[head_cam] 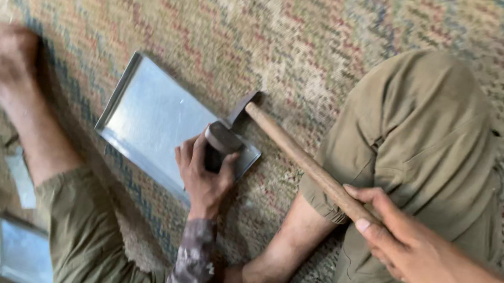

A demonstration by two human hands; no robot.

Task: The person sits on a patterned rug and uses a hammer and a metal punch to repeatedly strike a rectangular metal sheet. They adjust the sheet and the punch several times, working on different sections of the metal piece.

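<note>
Right hand [410, 247] wrapped around the lower end of a wooden handle [304, 161], fingers curled over it, thumb laid along the top. Handle slanting up and to the left, ending in a dark metal hammer head [242, 106] poised at the far edge of a sheet-metal tray [151, 118], at or just above its rim; contact impossible to judge. Left hand [205, 174] clamped on a dark block-like metal tool [220, 144], fingers closed around its sides, thumb on the right face, top of the tool sticking out above the knuckles. Tool stood upright on the tray's near right corner, just beside the hammer head. Left sleeve patterned in a mottled grey-purple print [193, 270].

Tray: shallow, rectangular, bright grey, with low turned-up edges along the left and far sides, lying flat and skewed on a woven rug [268, 20] of faded tan, green and red zigzag. Tray caught between two legs: left leg in olive trousers [84, 230] stretched out to the upper left with a bare foot [1, 53] on the rug, right leg folded, olive-clad knee [426, 125] raised to the right of the handle, bare shin and foot tucked below. More shiny sheet metal at lower left: one small piece [20, 176] partly under the left leg, another tray-like piece [23, 251] at the bottom edge, both blurred.
</note>
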